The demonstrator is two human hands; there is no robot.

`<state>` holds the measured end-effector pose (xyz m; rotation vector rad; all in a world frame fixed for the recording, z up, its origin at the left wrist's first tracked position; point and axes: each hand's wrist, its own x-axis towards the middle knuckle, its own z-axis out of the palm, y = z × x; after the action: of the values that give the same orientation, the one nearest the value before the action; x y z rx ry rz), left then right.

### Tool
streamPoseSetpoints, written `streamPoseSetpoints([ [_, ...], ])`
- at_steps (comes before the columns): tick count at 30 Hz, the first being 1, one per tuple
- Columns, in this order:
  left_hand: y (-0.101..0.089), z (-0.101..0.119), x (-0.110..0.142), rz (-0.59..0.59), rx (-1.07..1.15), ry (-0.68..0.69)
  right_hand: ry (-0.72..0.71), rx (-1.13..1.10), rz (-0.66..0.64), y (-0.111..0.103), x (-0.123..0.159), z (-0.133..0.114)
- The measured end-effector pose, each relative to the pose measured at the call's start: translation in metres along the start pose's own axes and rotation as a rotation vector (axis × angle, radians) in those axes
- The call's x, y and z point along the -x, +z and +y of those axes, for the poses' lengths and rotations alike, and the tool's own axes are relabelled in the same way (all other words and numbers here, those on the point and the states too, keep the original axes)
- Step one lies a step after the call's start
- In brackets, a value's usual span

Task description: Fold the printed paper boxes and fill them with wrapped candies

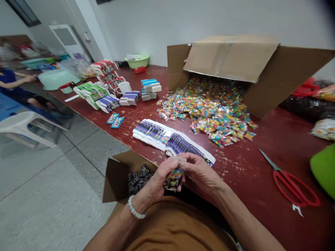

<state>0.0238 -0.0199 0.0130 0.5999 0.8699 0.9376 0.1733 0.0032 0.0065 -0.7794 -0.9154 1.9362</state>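
Note:
A small dark printed candy box [174, 179] with colourful pictures is between my two hands, close to my body. My left hand [162, 174] grips it from the left, with a beaded bracelet on the wrist. From the right, the fingers of my right hand [197, 169] close on its upper edge. Just beyond lie two long rows of purple-and-white flat cartons [154, 134], overlapping one another. An open cardboard box [115, 177] stands below the table edge at left, holding many dark small boxes [140, 179].
Wrapped colourful candies [206, 108] spill from a big carton [232, 57] onto the red table [235, 170]. Red-handled scissors [290, 184] lie right. Stacked cartons [95, 92], a white mug [125, 88] and a green basin [137, 61] stand left. Another person [13, 82] sits far left.

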Motion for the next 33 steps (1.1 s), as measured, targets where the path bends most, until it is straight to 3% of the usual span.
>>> streamPoseSetpoints([
  [3, -0.004, 0.007, -0.003, -0.113, 0.109, -0.145, -0.332, 0.336, 0.111, 0.0, 0.003, -0.004],
  [4, -0.004, 0.008, -0.004, -0.134, 0.147, -0.177, -0.385, 0.451, 0.108, 0.0, 0.004, -0.007],
  [6, -0.003, 0.01, -0.006, -0.136, 0.181, -0.188, -0.345, 0.571, 0.075, 0.001, 0.007, -0.011],
  [10, 0.006, 0.01, -0.004, -0.027, 0.127, -0.1, -0.134, 0.473, 0.052, 0.005, 0.008, -0.015],
  [13, 0.011, 0.008, -0.001, 0.01, 0.061, -0.056, -0.12, 0.445, 0.038, 0.007, 0.005, -0.015],
  [17, 0.01, 0.008, -0.001, -0.009, 0.033, -0.078, -0.183, 0.568, 0.078, 0.005, 0.006, -0.016],
  [21, 0.008, 0.008, -0.004, -0.037, 0.115, -0.162, -0.378, 0.788, 0.087, 0.001, 0.01, -0.018],
  [24, 0.008, 0.009, -0.005, 0.032, 0.176, -0.175, -0.421, 0.753, 0.051, 0.001, 0.012, -0.013],
  [28, 0.01, 0.011, -0.006, 0.112, 0.264, -0.146, -0.357, 0.606, -0.019, 0.001, 0.012, 0.004],
  [30, 0.01, 0.012, -0.006, 0.146, 0.314, -0.132, -0.392, 0.681, -0.008, 0.0, 0.011, 0.014],
  [33, 0.009, 0.013, -0.005, 0.191, 0.355, -0.132, -0.567, 0.947, -0.011, 0.0, 0.01, 0.026],
])
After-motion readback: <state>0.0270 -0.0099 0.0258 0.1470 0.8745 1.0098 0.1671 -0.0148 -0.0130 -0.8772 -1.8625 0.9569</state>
